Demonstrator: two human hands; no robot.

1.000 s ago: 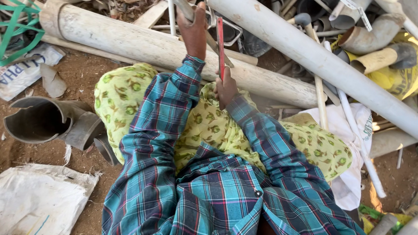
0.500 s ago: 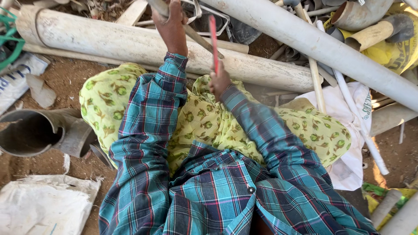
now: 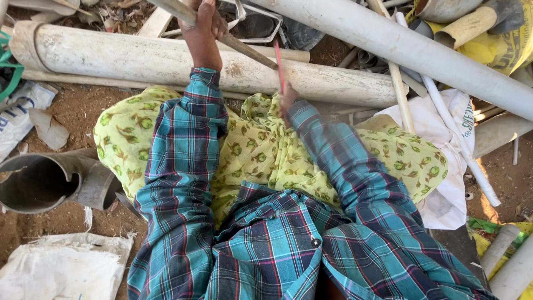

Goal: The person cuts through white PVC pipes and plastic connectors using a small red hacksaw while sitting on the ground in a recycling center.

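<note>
Fingers of the left hand (image 3: 204,25) wrap the thin pipe (image 3: 244,47).

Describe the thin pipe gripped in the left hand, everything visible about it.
The thin pipe is a slim, dull grey-tan tube, dusty, looking like plastic. It slants from the top edge down to the right, above the thick white pipe. The left hand wraps around it; the red blade in the right hand meets its lower end.
</note>
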